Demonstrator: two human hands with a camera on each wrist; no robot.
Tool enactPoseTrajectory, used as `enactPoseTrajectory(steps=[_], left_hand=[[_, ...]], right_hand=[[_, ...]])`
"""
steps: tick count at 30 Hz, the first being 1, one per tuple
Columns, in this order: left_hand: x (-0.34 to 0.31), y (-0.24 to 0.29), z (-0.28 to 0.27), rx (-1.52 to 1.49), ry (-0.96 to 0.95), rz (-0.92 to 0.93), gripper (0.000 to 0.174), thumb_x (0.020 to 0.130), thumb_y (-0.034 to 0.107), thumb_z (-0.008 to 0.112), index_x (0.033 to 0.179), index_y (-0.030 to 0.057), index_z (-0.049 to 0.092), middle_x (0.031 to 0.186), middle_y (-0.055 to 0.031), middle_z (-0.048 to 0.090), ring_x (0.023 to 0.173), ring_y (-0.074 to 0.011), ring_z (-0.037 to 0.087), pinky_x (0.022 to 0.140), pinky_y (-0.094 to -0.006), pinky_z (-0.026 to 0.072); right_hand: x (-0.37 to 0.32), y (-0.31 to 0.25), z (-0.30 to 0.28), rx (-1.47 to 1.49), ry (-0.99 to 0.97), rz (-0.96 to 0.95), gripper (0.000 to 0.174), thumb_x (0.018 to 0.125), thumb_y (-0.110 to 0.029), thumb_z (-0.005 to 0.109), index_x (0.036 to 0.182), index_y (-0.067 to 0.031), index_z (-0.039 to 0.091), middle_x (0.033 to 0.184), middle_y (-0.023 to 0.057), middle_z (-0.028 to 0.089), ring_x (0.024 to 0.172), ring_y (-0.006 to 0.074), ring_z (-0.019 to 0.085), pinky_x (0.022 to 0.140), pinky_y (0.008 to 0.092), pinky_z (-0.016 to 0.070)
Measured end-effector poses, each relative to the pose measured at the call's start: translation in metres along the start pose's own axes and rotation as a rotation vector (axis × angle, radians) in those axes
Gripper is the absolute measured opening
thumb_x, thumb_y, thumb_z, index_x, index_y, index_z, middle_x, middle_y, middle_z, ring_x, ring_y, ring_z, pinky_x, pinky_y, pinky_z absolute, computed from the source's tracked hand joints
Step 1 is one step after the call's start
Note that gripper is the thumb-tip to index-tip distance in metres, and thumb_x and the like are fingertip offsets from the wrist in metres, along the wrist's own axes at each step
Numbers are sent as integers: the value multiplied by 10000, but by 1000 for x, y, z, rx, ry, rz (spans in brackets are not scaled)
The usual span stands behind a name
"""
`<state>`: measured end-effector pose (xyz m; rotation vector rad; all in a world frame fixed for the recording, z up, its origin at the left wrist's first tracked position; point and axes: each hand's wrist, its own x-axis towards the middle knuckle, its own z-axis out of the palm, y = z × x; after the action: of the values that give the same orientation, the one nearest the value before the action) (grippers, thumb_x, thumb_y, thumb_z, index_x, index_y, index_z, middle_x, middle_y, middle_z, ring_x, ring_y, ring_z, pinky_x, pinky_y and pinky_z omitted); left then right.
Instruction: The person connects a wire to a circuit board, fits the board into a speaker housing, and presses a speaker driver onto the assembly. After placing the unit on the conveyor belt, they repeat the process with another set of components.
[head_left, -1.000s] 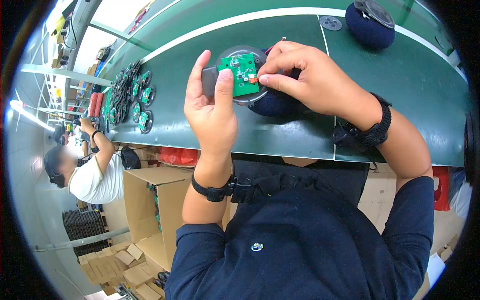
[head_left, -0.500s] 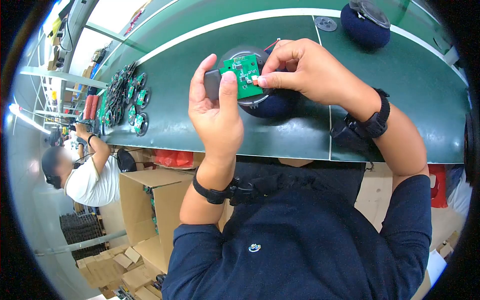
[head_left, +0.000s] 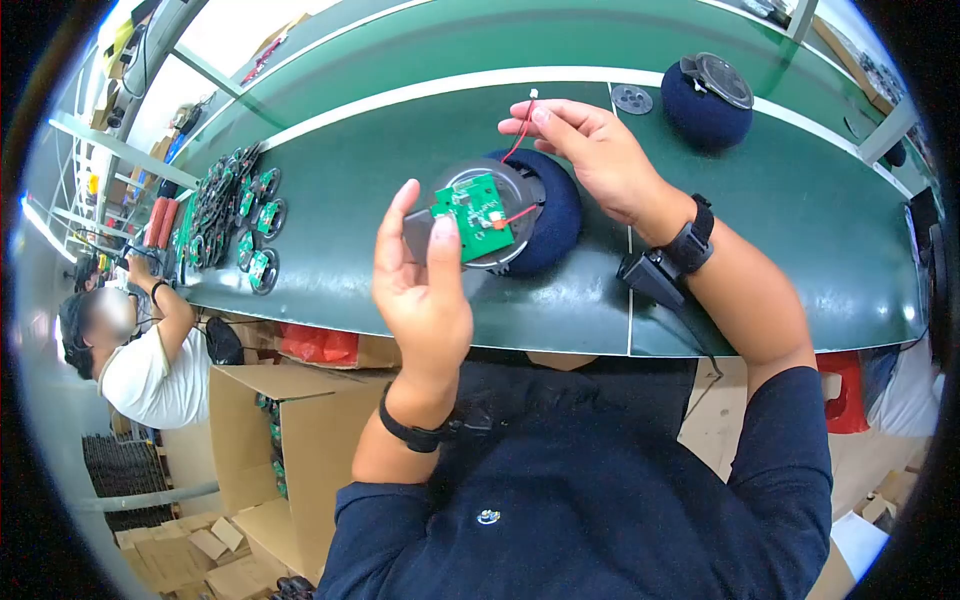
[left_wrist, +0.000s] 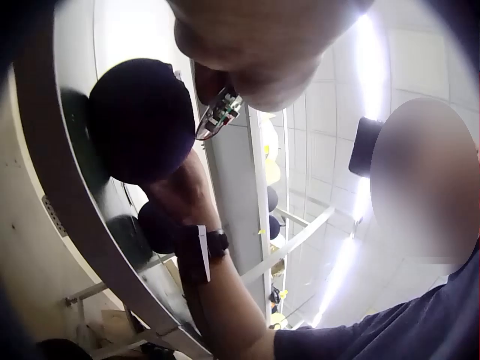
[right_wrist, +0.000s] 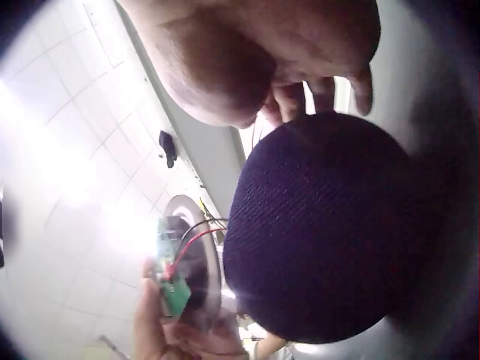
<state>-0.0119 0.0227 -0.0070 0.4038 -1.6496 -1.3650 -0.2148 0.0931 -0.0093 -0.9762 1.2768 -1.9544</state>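
Note:
My left hand grips a round grey plastic cover, its thumb on the green circuit board lying on the cover. A red wire runs from an orange-red plug on the board toward a round navy fabric-covered speaker on the bench. Above the speaker my right hand pinches a second thin red cable with a white plug at its tip. In the right wrist view the speaker hides part of the right fingers, and wires lead to the board.
Another navy speaker and a small dark disc stand farther back on the green bench. Many boards on dark covers are piled at the left. A person sits beyond a cardboard box.
My right hand has left the orange-red plug on the board and moved up and right to the white-tipped cable. The left hand still holds the cover and board. The head view has shifted.

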Motion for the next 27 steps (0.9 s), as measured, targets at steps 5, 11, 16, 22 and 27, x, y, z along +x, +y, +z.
enactPoseTrajectory(steps=[5,11,16,22,27], left_hand=[[14,-1,-5,-188,24,-163,409,1001,91,544,1380,-24,442,1142,-165,624,954,-221,688,761,-373,622],[26,3,-3,-197,2,-126,415,992,101,574,1371,-20,457,1118,-160,646,928,-208,694,757,-369,623],[25,7,0,-157,-6,-96,421,983,38,588,1376,-42,462,1059,-95,654,922,-109,635,806,-242,531],[24,-2,0,-86,-21,49,420,989,86,587,1378,-17,466,1075,-120,666,925,-156,670,769,-304,599],[23,3,2,-57,-79,83,406,985,39,580,1373,-29,484,1079,-101,663,936,-124,641,803,-266,549]], right_hand=[[-6,-7,-2,16,-102,-41,278,1001,-213,604,1128,19,690,1066,112,717,1021,140,647,960,294,493],[-6,-8,-8,-75,-254,-62,216,989,-169,616,1084,9,692,992,70,702,914,124,642,878,278,509],[-14,-17,-2,-467,-375,-288,139,967,-131,629,1029,-24,692,947,63,688,861,132,610,832,293,487],[-17,-29,4,-704,-352,-463,90,897,-123,699,930,-46,731,914,48,694,934,193,585,883,335,441],[-23,-40,7,-830,-294,-441,116,850,-169,733,915,-73,738,912,59,693,918,226,590,868,340,452]])
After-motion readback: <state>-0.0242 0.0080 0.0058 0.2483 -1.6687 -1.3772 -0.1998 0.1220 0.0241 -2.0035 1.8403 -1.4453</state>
